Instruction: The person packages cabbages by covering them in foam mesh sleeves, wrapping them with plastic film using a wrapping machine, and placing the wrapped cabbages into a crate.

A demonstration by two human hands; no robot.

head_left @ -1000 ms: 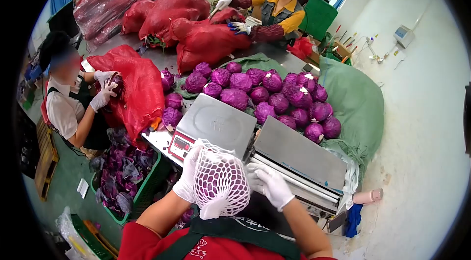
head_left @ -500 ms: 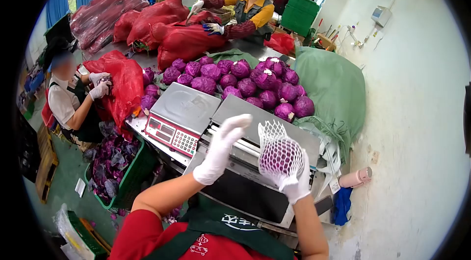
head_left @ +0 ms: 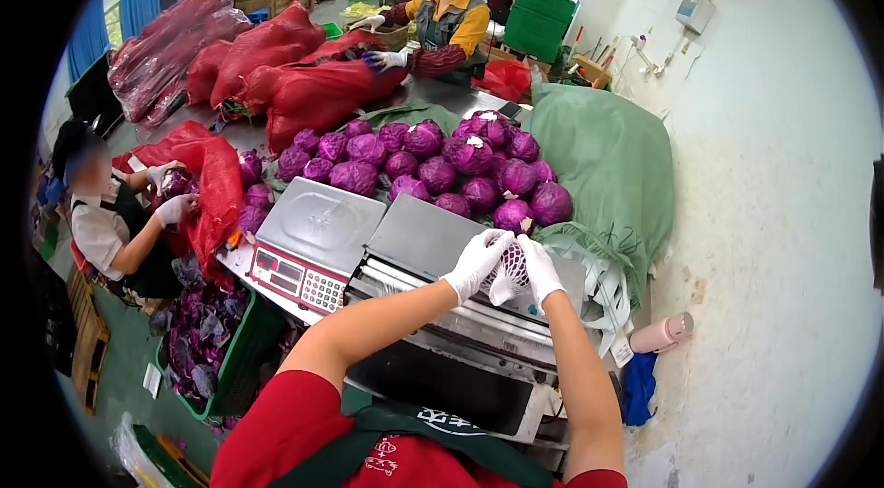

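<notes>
A red cabbage in a white foam net sleeve (head_left: 509,273) sits between my gloved hands, over the metal plate of the wrapping machine (head_left: 419,235). My left hand (head_left: 477,263) closes on the net from the left side, fingertips at its far end. From the right, my right hand (head_left: 540,269) grips the same net, its fingertips near the left ones. The net's gathered tail points toward me. Just beyond the plate lies a pile of bare red cabbages (head_left: 433,161).
Left of the machine stands a weighing scale (head_left: 318,221). Red mesh sacks (head_left: 304,101) and a green sack (head_left: 603,156) flank the pile. A green crate (head_left: 244,350) holds leaf scraps. Two co-workers handle cabbages and sacks. A pink bottle (head_left: 661,333) is at right, by the wall.
My left hand has come across to the right and taken hold of the net. My right hand has moved away from me with the netted cabbage, which has turned tail toward me.
</notes>
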